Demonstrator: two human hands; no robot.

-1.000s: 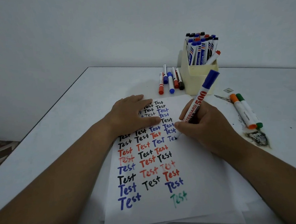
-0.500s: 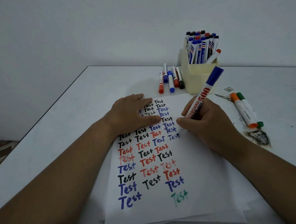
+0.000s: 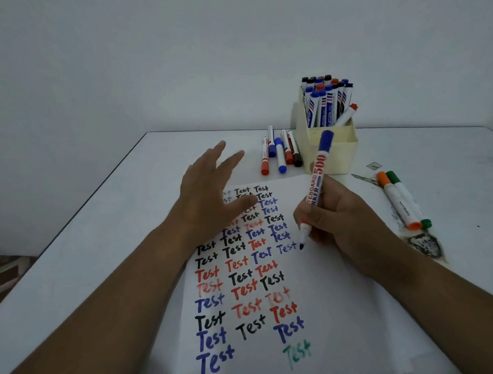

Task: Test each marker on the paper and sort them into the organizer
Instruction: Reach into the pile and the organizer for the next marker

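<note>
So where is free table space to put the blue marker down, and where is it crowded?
Free: the bare white table left of the sheet of paper covered in "Test" words, and far right beyond the orange and green markers. Crowded: between the five loose markers and the cream organizer box. The right hand grips the blue whiteboard marker.

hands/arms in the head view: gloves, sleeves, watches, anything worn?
Nothing worn. The left hand and right hand are bare, no gloves or rings visible. Both forearms are bare up to the frame edge: no sleeves, watch or bands in view.
</note>
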